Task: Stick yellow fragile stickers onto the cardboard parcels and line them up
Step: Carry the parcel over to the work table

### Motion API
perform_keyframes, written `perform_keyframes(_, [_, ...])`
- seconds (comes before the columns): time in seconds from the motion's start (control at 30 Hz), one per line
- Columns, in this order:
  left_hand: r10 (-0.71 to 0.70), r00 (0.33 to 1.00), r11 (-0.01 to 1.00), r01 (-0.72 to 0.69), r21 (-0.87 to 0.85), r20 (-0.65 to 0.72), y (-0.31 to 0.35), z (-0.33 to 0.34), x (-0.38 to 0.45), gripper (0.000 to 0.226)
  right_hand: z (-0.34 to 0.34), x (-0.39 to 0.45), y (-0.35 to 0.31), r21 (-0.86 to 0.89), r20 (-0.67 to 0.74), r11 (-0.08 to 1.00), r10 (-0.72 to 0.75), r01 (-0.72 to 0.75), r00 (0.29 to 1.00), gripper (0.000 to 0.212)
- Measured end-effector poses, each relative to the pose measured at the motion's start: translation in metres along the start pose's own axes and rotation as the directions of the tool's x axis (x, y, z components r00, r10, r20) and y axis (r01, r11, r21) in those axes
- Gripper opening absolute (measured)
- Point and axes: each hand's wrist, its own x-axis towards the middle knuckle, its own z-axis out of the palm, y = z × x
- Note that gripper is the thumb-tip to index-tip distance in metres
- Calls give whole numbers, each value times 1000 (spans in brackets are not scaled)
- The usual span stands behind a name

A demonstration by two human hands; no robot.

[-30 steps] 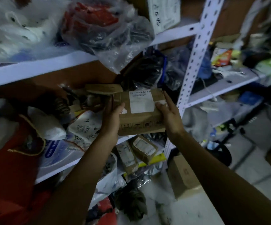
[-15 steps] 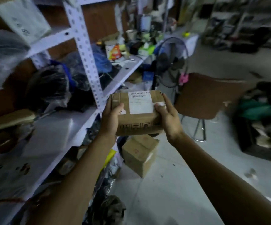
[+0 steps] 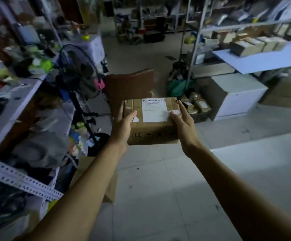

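I hold a brown cardboard parcel [image 3: 152, 126] with a white shipping label on top out in front of me, above the floor. My left hand [image 3: 123, 126] grips its left end, thumb on the top face. My right hand [image 3: 183, 124] grips its right end, thumb on the label's corner. No yellow sticker shows on the parcel. A row of several cardboard parcels [image 3: 256, 45] stands on a white table [image 3: 266, 61] at the upper right.
A cluttered white shelf rack [image 3: 19, 105] runs along the left, with a standing fan [image 3: 78, 75] beside it. A brown chair [image 3: 130, 87] stands straight ahead. An open carton [image 3: 96, 178] lies on the floor under my left arm. A white cabinet [image 3: 237, 96] and small boxes [image 3: 197, 105] sit to the right.
The view has swung right, from the left shelves to the open room. The parcel stays in both hands, carried away from the shelf.
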Motion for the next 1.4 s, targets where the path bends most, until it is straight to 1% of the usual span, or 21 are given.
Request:
perform_keyframes(0.03, [-13,999,1000,12,18,33,-4,19,4,57,-19,2,1,9,-27,1000,-4,4,1000,57])
perform_keyframes(0.07, [-26,998,999,25,30,62,-8,39,7,58,-38,4,3,15,-56,1000,-6,7,998,57])
perform_keyframes(0.17, [-48,986,998,40,55,157,-19,97,18,41,-91,10,9,30,-156,999,18,-13,988,56])
perform_keyframes(0.23, [-61,971,996,45,72,231,-25,134,25,38,-126,12,14,43,-207,999,31,-22,978,56])
perform_keyframes(0.33, [-89,941,994,63,90,326,-35,188,34,35,-176,17,20,27,-276,1000,10,-3,961,55])
perform_keyframes(0.4, [-99,929,992,64,110,355,-43,219,40,36,-205,22,23,9,-318,1000,3,0,948,55])
perform_keyframes(0.5, [-130,915,986,79,146,381,-53,256,53,49,-242,34,25,8,-349,1000,2,2,937,54])
perform_keyframes(0.53, [-132,911,985,76,154,390,-55,267,59,51,-251,38,24,9,-356,1000,7,-4,934,53])
perform_keyframes(0.6, [-131,898,984,67,165,420,-59,287,70,48,-267,48,23,23,-375,1000,16,-8,927,48])
perform_keyframes(0.67, [-140,884,984,75,160,447,-61,306,83,37,-281,61,24,18,-396,1000,17,-11,918,42])
perform_keyframes(0.73, [-154,874,984,95,150,462,-65,325,100,31,-295,79,29,1,-422,1000,25,-27,906,42])
perform_keyframes(0.8, [-163,861,984,104,148,481,-71,345,123,32,-308,100,35,8,-455,999,41,-42,890,48])
perform_keyframes(0.93, [-174,814,983,107,151,554,-82,391,179,31,-338,154,46,-28,-497,998,39,-61,867,54])
perform_keyframes(1.1, [-194,767,980,118,162,612,-85,457,261,30,-379,238,43,-14,-558,997,61,-82,828,69])
perform_keyframes(1.27, [-249,692,967,141,212,678,-89,522,335,31,-418,305,38,20,-637,994,93,-105,765,72])
perform_keyframes(1.4, [-269,644,962,146,230,717,-99,577,378,33,-458,346,38,38,-668,995,96,-95,738,69])
